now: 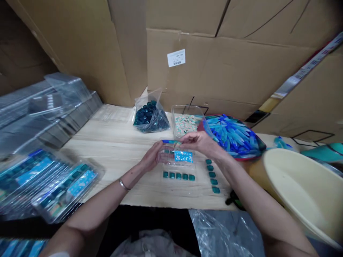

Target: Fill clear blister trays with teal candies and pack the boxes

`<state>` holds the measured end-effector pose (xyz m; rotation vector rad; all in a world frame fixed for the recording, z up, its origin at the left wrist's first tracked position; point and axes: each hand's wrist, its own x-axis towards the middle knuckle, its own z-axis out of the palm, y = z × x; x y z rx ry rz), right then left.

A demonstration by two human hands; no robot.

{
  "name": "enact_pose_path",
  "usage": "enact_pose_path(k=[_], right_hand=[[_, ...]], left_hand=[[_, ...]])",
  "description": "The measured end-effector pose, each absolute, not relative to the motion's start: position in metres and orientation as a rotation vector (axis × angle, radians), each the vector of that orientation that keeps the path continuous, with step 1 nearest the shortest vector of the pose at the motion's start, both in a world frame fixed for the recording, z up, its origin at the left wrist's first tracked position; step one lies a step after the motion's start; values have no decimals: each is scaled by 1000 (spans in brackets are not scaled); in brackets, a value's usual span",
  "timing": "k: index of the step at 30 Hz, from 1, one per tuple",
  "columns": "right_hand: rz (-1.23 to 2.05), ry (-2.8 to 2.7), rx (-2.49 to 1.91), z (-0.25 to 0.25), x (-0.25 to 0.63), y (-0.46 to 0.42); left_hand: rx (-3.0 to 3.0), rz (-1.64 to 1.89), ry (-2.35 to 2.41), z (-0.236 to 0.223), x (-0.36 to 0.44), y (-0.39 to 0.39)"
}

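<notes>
Gripping clear pkg (176,157) w/ both hands (173,148).

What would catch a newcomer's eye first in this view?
Probably the vivid blue heap, right of centre in front of the cardboard. Then the big cream tub at the right edge. Closer to the middle, small teal squares form two neat lines on the pale table.

Cardboard (227,67) behind, bag (151,117) left of tub (173,119), stacked packs (34,178) far left, bucket (302,192) right
</notes>
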<state>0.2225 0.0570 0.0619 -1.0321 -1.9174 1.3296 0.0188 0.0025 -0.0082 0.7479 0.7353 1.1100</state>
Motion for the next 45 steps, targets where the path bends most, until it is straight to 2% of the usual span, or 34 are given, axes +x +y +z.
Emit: enact_pose_path(k=[3, 12, 23, 37, 41, 45], right_hand=[[1303, -2030, -1038, 48, 209, 22], [780, -2335, -1148, 52, 201, -26], [711, -2310, -1018, 43, 208, -43], [261, -2728, -650, 58, 206, -62], [221, -2555, -690, 66, 217, -49], [133, -2159, -1001, 78, 238, 11]], left_hand=[[806, 1145, 737, -4, 28, -8], [867, 1216, 790, 11, 53, -50], [786, 1188, 718, 6, 59, -72], [724, 1120, 679, 1, 47, -73], [704, 1149, 736, 8, 35, -78], [658, 1151, 871, 16, 20, -90]])
